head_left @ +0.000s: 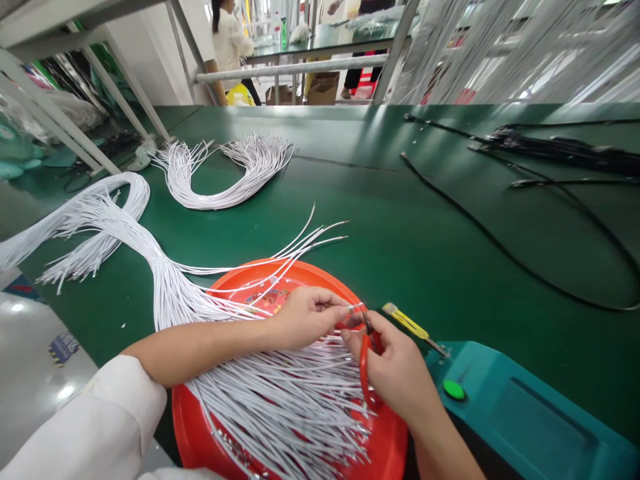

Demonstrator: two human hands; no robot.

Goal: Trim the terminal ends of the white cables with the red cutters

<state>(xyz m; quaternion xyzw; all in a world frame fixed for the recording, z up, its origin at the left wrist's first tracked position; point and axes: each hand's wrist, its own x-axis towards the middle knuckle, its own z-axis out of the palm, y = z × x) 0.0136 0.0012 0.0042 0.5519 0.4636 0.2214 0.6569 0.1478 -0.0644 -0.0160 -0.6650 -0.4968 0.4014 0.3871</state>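
My left hand (313,317) pinches the end of a thin white cable above a red plastic basin (395,433). Close against its fingertips, my right hand (393,353) is closed on a pair of scissors (365,367) with red handles; the blades point toward the cable end and are partly hidden by fingers. A thick bundle of white cables (295,400) fans across the basin under my left forearm. Several separate cables (310,240) from the same bundle stick out past the basin's far rim. Small bits lie in the bottom of the basin.
A teal device (530,413) with a green button stands right of the basin, a yellow cutter (407,321) beside it. More white cable bundles (225,197) lie at the back left, black cables (555,147) at the right. A metal rail (295,69) runs beyond; a person (230,43) stands behind.
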